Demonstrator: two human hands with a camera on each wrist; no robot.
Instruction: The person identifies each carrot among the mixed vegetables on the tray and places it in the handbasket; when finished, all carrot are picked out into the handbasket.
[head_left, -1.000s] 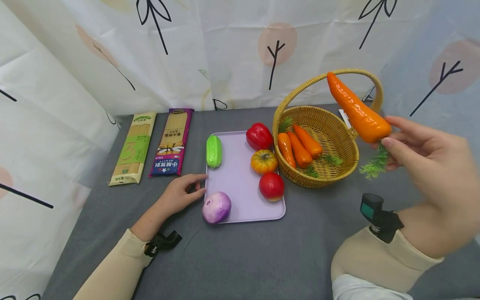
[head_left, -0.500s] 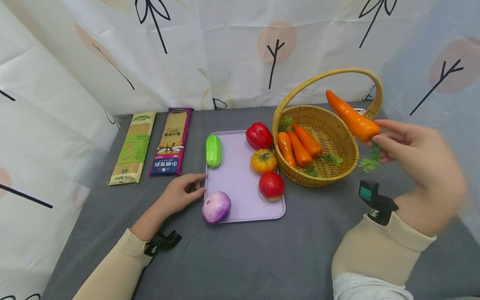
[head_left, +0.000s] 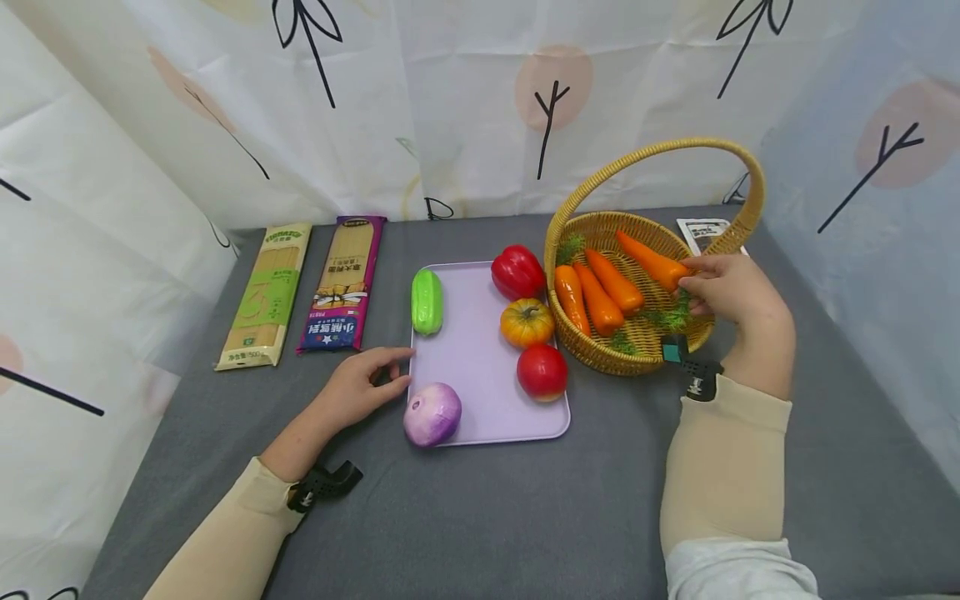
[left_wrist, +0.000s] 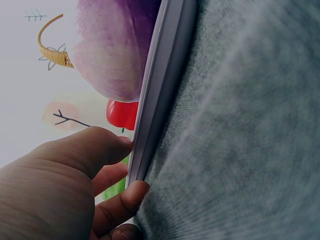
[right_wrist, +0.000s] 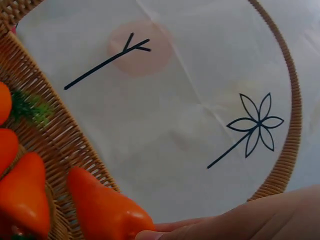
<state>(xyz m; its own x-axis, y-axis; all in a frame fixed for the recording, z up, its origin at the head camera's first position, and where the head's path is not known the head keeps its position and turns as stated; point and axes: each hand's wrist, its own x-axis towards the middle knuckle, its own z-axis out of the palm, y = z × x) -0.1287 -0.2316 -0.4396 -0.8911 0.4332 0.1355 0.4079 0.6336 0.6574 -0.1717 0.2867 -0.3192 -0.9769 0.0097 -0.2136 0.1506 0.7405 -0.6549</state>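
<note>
My right hand [head_left: 738, 293] pinches an orange carrot [head_left: 651, 260] near its leafy end, inside the right part of the wicker basket [head_left: 626, 363]. Several other carrots [head_left: 617, 283] lie on the basket's left side. The right wrist view shows a fingertip against the held carrot [right_wrist: 105, 207]. At the left edge of a pale purple tray [head_left: 480, 350], my left hand [head_left: 356, 392] rests with loosely bent fingers, thumb and fingertips touching the rim [left_wrist: 152, 100]. The tray bears a purple onion [head_left: 433, 414], a green cucumber-like vegetable [head_left: 427, 302], a red bell pepper [head_left: 518, 272], a small pumpkin [head_left: 527, 323] and a tomato [head_left: 542, 372].
Two packs of noodles, one green [head_left: 266, 296] and one purple [head_left: 343, 285], lie at the back left of the grey tablecloth [head_left: 480, 517]. The basket's tall handle [head_left: 652, 150] arches over it. A printed card [head_left: 701, 232] lies behind the basket. Patterned curtains surround the table.
My right hand has carried the carrot left and down, from above the basket's right side to inside it. My left hand has stayed at the tray's edge.
</note>
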